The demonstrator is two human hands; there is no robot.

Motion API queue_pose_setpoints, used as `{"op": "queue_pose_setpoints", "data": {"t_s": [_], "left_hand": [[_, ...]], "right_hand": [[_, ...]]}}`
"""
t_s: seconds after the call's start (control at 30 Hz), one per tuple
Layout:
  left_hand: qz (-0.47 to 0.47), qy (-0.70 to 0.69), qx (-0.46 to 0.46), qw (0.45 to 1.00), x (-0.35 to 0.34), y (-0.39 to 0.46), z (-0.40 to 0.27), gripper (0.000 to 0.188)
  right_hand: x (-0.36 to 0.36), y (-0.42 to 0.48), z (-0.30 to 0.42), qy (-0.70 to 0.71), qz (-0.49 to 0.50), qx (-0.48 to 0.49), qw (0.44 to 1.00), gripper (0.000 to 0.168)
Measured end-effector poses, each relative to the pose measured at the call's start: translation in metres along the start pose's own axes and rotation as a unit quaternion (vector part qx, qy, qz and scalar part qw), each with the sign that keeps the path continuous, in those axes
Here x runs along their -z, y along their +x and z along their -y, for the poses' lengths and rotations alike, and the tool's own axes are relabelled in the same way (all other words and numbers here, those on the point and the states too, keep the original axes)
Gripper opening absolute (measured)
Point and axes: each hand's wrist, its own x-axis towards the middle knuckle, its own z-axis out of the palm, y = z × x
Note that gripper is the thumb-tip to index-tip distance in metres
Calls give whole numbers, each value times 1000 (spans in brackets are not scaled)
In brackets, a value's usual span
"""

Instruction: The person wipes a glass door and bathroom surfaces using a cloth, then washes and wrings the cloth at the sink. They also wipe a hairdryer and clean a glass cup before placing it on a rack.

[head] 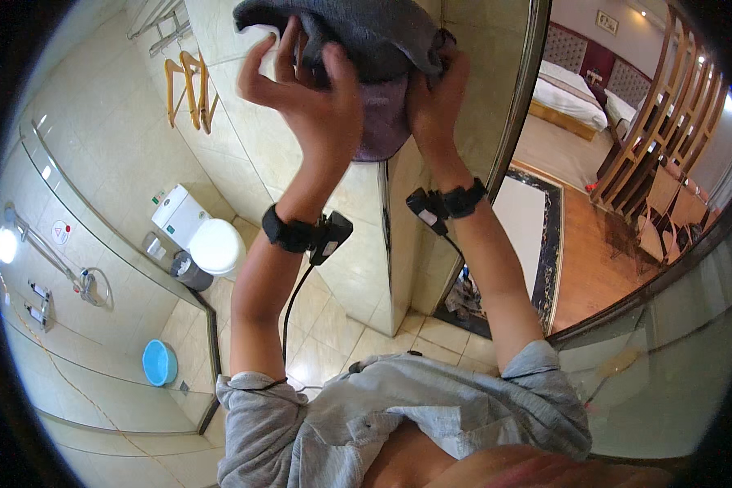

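Observation:
A dark grey cloth (378, 36) is raised at the top of the view, partly cut off by the picture's edge. Below it hangs a purple cloth (383, 119), in front of the tiled wall corner; whether the two are joined I cannot tell. My left hand (317, 91) is against the grey cloth's underside with its fingers spread and bent; its hold on the fabric is unclear. My right hand (442, 91) grips the grey cloth's right edge between thumb and fingers. Each wrist wears a black strap with a small cabled device.
The tiled wall corner (385, 244) juts out before me. At left are wooden hangers (192, 91), a toilet (215, 246), a waste bin (192, 273), a curved glass shower screen and a blue basin (160, 363). A doorway at right shows a bed (567, 97) and a wooden slatted partition (659, 116).

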Motion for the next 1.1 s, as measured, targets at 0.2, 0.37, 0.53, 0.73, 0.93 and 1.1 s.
{"op": "queue_pose_setpoints", "data": {"t_s": [0.2, 0.37, 0.53, 0.73, 0.93, 1.1], "left_hand": [[168, 261, -65, 948, 19, 0, -21, 49], [207, 397, -104, 888, 23, 11, -19, 63], [203, 341, -109, 911, 1, 24, -45, 59], [152, 258, -88, 950, -15, 35, -46, 64], [145, 429, -22, 891, -35, 38, -60, 68], [173, 440, -35, 881, -38, 41, -56, 74]], "right_hand": [[52, 41, 52, 150, 117, -342, 920, 20], [47, 35, 58, 371, -80, -365, 850, 24], [14, 36, 33, 233, -46, -124, 963, 36], [-6, 20, 29, 176, -89, 20, 980, 29], [23, 43, 37, 12, 21, -152, 988, 30], [3, 48, 43, 129, 1, -19, 991, 50]]}}
